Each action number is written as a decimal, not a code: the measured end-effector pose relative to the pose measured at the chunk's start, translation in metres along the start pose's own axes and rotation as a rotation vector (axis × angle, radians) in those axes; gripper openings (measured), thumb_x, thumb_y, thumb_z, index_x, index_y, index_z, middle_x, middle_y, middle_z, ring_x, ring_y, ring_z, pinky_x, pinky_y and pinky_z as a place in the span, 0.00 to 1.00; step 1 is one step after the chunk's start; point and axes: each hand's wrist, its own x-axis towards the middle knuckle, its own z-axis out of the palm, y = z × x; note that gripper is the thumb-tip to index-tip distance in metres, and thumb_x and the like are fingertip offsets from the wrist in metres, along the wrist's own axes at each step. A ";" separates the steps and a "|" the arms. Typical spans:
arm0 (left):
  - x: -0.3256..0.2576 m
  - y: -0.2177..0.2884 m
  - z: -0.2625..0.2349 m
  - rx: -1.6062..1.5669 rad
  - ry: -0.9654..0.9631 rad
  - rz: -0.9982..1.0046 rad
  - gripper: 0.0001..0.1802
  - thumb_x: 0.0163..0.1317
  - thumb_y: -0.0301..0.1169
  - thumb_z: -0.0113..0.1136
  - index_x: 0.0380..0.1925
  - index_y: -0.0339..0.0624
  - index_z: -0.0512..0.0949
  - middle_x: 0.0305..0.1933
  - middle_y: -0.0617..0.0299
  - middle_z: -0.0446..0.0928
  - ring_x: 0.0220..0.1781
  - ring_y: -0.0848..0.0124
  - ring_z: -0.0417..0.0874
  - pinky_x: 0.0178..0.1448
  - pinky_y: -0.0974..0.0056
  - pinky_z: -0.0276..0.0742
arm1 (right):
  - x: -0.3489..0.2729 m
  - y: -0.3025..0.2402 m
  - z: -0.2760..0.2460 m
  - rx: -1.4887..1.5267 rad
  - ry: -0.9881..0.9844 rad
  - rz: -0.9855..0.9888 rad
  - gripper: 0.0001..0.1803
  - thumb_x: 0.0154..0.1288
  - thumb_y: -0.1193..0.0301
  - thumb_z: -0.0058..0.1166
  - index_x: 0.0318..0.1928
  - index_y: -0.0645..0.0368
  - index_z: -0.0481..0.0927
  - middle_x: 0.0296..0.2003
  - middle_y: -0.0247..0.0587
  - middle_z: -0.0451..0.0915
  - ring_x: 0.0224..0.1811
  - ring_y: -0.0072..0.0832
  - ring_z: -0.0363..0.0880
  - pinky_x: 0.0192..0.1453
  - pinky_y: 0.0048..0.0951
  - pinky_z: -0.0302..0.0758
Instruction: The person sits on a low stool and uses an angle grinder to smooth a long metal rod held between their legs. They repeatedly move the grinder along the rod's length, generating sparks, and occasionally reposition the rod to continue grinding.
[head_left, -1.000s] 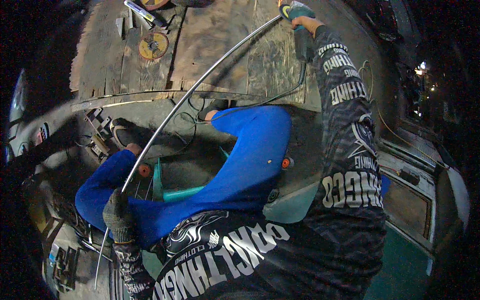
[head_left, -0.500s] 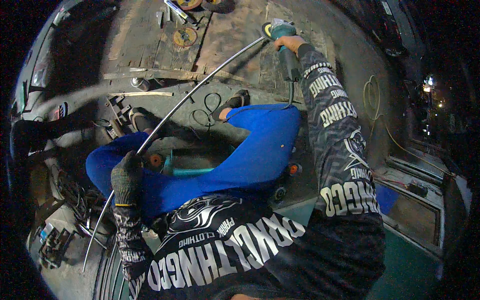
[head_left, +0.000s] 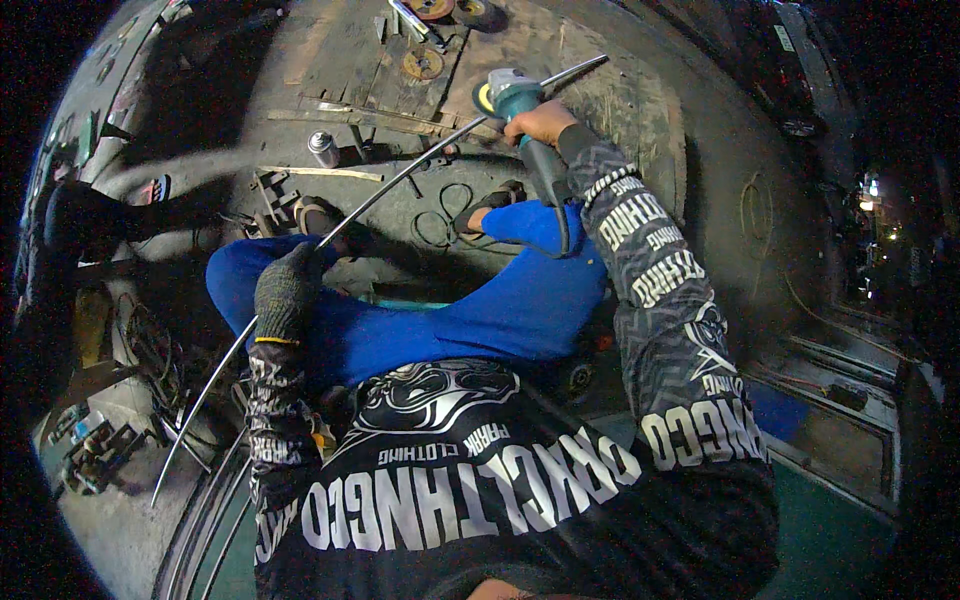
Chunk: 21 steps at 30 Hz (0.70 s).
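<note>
My left hand (head_left: pixel 287 290), in a dark knitted glove, is closed around a long shiny metal tube (head_left: pixel 400 176). The tube slants from the near left, across my left leg, to the far right. My bare right hand (head_left: pixel 545 122) grips a teal angle grinder (head_left: pixel 516 93) near its head. The grinder's yellowish disc (head_left: pixel 484 99) is at the tube, and the far end of the tube sticks out beyond the tool. Whether the disc presses on the metal I cannot tell. A dark cord hangs from the grinder's rear over my right knee.
Beyond my feet lies a worn wooden board (head_left: pixel 590 130), with a round disc (head_left: pixel 423 63) on it. A spray can (head_left: pixel 323 149) stands near its edge. A looped black cord (head_left: pixel 440 215) lies between my feet. Metal scraps (head_left: pixel 95 450) sit at left; a framed panel (head_left: pixel 840 430) is at right.
The grinder has moved left and nearer along the tube, away from its far end. My left hand keeps its hold. The whole view has shifted somewhat.
</note>
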 end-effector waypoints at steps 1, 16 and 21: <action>0.001 0.001 0.000 0.023 -0.047 -0.050 0.14 0.67 0.43 0.54 0.39 0.46 0.81 0.32 0.46 0.81 0.38 0.44 0.82 0.40 0.44 0.75 | -0.002 -0.006 0.007 0.031 0.037 -0.030 0.29 0.37 0.48 0.68 0.37 0.55 0.86 0.41 0.51 0.85 0.44 0.42 0.83 0.49 0.36 0.78; 0.018 0.020 -0.007 0.085 -0.139 -0.139 0.20 0.67 0.51 0.52 0.42 0.47 0.81 0.37 0.45 0.82 0.44 0.46 0.83 0.47 0.44 0.76 | -0.054 -0.076 0.062 0.027 0.221 -0.108 0.31 0.32 0.57 0.72 0.32 0.72 0.83 0.34 0.56 0.85 0.37 0.42 0.85 0.42 0.35 0.79; 0.024 0.018 -0.004 0.080 -0.126 -0.135 0.19 0.67 0.49 0.51 0.42 0.47 0.81 0.35 0.45 0.82 0.43 0.46 0.83 0.46 0.44 0.76 | -0.066 -0.096 0.062 0.040 -0.116 -0.089 0.38 0.31 0.55 0.75 0.41 0.74 0.83 0.46 0.60 0.83 0.48 0.45 0.84 0.51 0.38 0.81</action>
